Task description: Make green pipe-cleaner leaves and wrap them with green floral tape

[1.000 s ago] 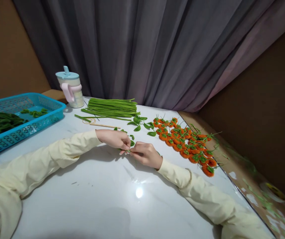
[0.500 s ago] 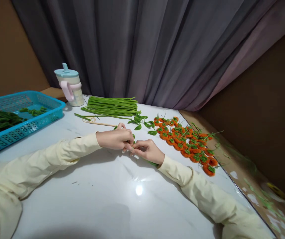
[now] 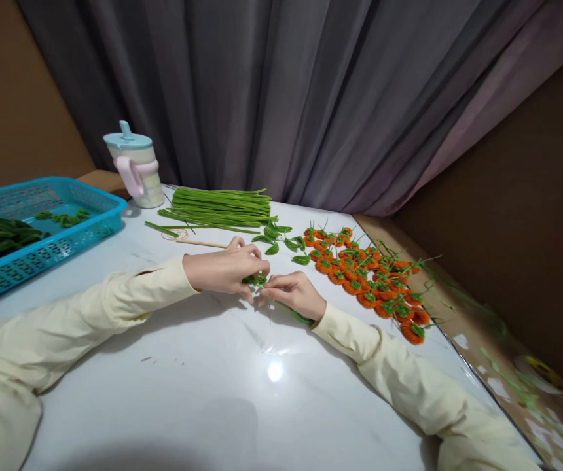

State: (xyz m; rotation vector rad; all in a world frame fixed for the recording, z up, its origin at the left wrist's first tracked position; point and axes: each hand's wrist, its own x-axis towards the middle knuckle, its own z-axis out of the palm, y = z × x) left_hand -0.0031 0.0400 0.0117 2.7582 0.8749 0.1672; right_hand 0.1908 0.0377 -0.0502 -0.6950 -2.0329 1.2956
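My left hand [image 3: 225, 268] and my right hand [image 3: 295, 294] meet at the middle of the white table [image 3: 203, 386]. Both pinch one green pipe-cleaner piece [image 3: 256, 280] between their fingertips. The piece runs under my right hand and shows again at the wrist. Loose green pipe-cleaner leaves [image 3: 281, 243] lie just beyond the hands. To their right spreads a heap of orange pipe-cleaner flowers [image 3: 370, 281] with green centres and thin stems.
A bundle of straight green pipe cleaners [image 3: 220, 208] lies at the back, with a thin wooden stick [image 3: 203, 243] before it. A lidded cup with a pink handle [image 3: 137, 165] stands back left. A blue basket [image 3: 90, 226] holds more green pieces. A grey curtain [image 3: 281, 91] hangs behind.
Both hands have shifted slightly away from me and closed together more tightly on the green piece. My left fingers now curl over it.
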